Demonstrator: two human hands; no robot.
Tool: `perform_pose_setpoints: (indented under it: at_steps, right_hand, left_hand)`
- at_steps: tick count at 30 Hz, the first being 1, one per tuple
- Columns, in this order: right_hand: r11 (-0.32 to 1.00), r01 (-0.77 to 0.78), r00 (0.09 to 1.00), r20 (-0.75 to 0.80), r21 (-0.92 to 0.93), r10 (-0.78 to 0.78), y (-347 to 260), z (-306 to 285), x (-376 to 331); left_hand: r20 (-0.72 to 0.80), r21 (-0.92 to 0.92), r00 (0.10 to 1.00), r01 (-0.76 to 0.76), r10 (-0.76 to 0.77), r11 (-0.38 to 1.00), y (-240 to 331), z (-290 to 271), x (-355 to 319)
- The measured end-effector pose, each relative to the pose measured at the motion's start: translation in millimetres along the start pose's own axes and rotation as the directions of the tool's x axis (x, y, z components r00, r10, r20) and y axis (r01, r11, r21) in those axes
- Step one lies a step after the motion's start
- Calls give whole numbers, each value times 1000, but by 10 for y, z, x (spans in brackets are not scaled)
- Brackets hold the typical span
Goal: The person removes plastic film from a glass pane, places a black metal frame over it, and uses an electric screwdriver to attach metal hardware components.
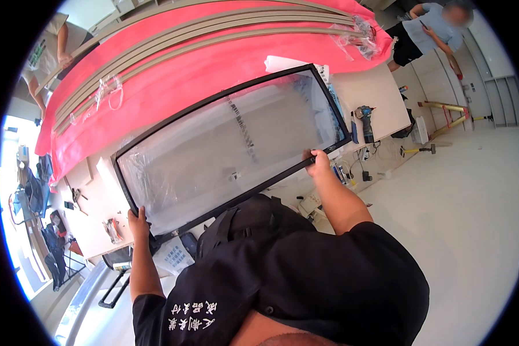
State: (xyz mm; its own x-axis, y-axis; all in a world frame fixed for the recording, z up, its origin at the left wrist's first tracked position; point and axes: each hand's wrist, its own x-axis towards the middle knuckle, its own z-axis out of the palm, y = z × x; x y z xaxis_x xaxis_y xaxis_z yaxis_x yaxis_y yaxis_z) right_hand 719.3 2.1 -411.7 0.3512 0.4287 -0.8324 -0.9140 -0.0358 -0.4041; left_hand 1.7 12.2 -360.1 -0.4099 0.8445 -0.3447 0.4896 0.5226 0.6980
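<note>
A long black-framed glass panel (202, 155) is held tilted in front of my body, partly over the table. Clear plastic film covers much of its pane, and a strip of dark print crosses the middle. My left hand (138, 224) grips the frame at its near left corner, thumb along the edge. On the near long side, towards the right end, my right hand (317, 163) is closed around the frame. The fingers under the frame are partly hidden.
Long beige strips (213, 29) lie on a pink sheet (173, 86) across the table. A cordless drill (365, 123) rests at the table's right. One person (429, 34) stands back right; another person's hand (66, 59) touches a strip at left. A yellow-red ladder (447, 115) lies beyond.
</note>
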Motion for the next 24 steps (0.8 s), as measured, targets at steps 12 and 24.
perform_pose_setpoints:
  at_steps: [12, 24]
  right_hand:
    - [700, -125, 992, -94, -703, 83, 28, -56, -145]
    - [464, -245, 966, -255, -851, 42, 198, -20, -348]
  left_hand:
    - [-105, 232, 994, 1, 24, 973, -614, 323, 495]
    - [-101, 334, 994, 69, -38, 940, -314, 235, 538]
